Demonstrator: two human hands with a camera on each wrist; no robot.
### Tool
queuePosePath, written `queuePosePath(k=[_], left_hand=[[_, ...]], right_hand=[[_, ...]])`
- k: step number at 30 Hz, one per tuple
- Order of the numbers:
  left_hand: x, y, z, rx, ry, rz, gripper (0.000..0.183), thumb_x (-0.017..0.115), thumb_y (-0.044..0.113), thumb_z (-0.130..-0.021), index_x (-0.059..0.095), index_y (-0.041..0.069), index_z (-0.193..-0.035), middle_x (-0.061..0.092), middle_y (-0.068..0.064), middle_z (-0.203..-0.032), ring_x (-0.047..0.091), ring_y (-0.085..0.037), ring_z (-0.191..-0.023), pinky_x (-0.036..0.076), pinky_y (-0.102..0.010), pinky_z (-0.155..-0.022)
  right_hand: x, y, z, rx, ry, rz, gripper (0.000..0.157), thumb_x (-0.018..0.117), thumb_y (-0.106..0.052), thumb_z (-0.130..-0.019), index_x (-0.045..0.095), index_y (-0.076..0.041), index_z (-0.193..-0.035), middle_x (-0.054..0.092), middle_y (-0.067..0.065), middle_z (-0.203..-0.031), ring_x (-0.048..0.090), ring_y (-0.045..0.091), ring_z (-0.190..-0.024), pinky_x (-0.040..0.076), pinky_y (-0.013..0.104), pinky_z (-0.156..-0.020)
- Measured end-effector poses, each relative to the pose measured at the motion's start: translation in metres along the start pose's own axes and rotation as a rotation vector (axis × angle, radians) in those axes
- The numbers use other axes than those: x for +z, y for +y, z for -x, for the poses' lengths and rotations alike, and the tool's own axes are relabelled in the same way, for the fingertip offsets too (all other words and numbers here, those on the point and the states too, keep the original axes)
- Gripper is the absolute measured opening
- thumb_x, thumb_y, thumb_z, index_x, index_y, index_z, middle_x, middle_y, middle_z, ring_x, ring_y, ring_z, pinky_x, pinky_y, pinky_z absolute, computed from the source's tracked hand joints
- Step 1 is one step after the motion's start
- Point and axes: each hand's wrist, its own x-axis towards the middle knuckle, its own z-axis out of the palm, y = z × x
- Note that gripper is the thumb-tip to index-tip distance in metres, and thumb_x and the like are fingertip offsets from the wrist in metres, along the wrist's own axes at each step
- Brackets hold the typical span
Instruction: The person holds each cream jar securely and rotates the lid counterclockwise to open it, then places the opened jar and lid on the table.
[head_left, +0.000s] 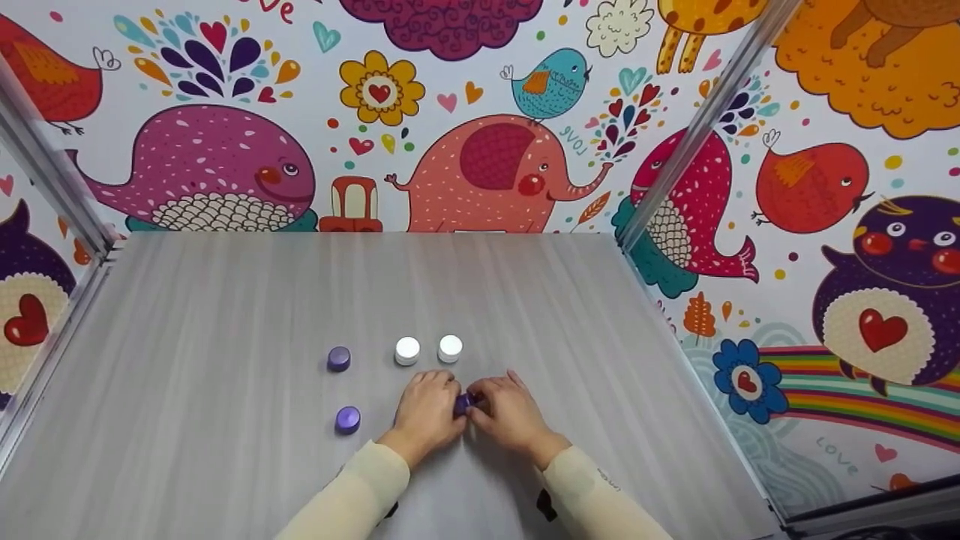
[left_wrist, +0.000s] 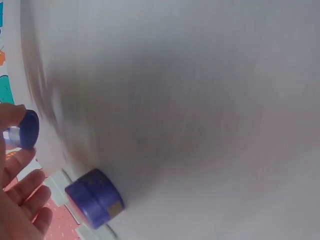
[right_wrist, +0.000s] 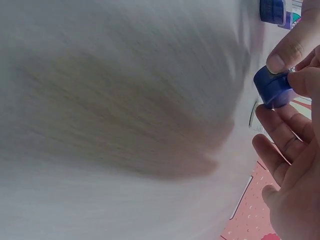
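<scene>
Both hands meet over the table around one small purple round jar (head_left: 464, 404). My left hand (head_left: 430, 411) grips it from the left; in the left wrist view its thumb and a finger pinch the jar (left_wrist: 29, 130) while the other fingers are bent below. From the right, my right hand (head_left: 514, 412) pinches the same jar (right_wrist: 274, 87) between thumb and fingers. Fingers cover much of the jar in the head view. Another purple jar (left_wrist: 95, 199) lies near the left hand in the left wrist view.
Two purple jars (head_left: 339, 358) (head_left: 348, 420) stand left of the hands. Two white-topped jars (head_left: 407, 350) (head_left: 450, 348) stand just beyond them. The grey table (head_left: 225, 315) is bordered by metal-framed walls (head_left: 480, 172) printed with cartoon animals.
</scene>
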Motion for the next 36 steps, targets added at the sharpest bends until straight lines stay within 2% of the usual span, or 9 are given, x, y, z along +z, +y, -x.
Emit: queuePosePath(k=[7,14,20,28,36], left_hand=[[0.0013,-0.0033,0.0002,0.021,-0.001,0.038,0.037,0.081,0.035,-0.071,0.07,0.006,-0.09,0.066,-0.01,-0.103,0.061,-0.03,-0.099,0.045,-0.043,-0.092],[0.0019,-0.0051,0.0012,-0.001,-0.006,0.099,0.031,0.081,0.033,-0.068,0.071,0.008,-0.084,0.065,-0.006,-0.098,0.062,-0.027,-0.091,0.046,-0.041,-0.083],[-0.0011,-0.005,0.002,-0.004,-0.012,0.118,0.032,0.081,0.033,-0.069,0.073,0.008,-0.086,0.067,-0.008,-0.103,0.062,-0.029,-0.095,0.047,-0.042,-0.086],[-0.0049,-0.0033,-0.0004,0.026,0.023,0.1,0.033,0.079,0.034,-0.071,0.074,0.007,-0.089,0.068,-0.007,-0.104,0.063,-0.028,-0.096,0.047,-0.041,-0.086],[-0.0057,-0.0037,-0.0008,0.039,0.03,0.102,0.034,0.079,0.035,-0.07,0.074,0.006,-0.089,0.068,-0.007,-0.103,0.063,-0.027,-0.094,0.047,-0.04,-0.086]], right_hand=[[-0.0011,0.0019,-0.0008,0.015,-0.01,-0.094,0.024,0.072,-0.019,-0.087,0.068,-0.009,-0.108,0.069,0.0,-0.103,0.062,0.018,-0.101,0.028,0.059,-0.109],[-0.005,0.0003,-0.0005,0.017,-0.022,-0.161,0.026,0.07,-0.017,-0.087,0.067,-0.007,-0.11,0.069,0.001,-0.104,0.062,0.019,-0.103,0.028,0.06,-0.109],[-0.0051,0.0024,-0.0021,0.001,-0.029,-0.213,0.023,0.069,-0.014,-0.087,0.068,-0.006,-0.108,0.07,0.002,-0.103,0.063,0.019,-0.103,0.027,0.063,-0.108],[-0.0055,0.0047,-0.0027,0.045,-0.008,-0.222,0.019,0.065,-0.023,-0.095,0.071,-0.009,-0.106,0.072,-0.003,-0.099,0.067,0.014,-0.093,0.027,0.062,-0.109],[-0.0066,0.0048,-0.0041,0.031,-0.008,-0.257,0.015,0.067,-0.02,-0.094,0.071,-0.009,-0.102,0.071,-0.004,-0.094,0.066,0.012,-0.09,0.028,0.062,-0.108]])
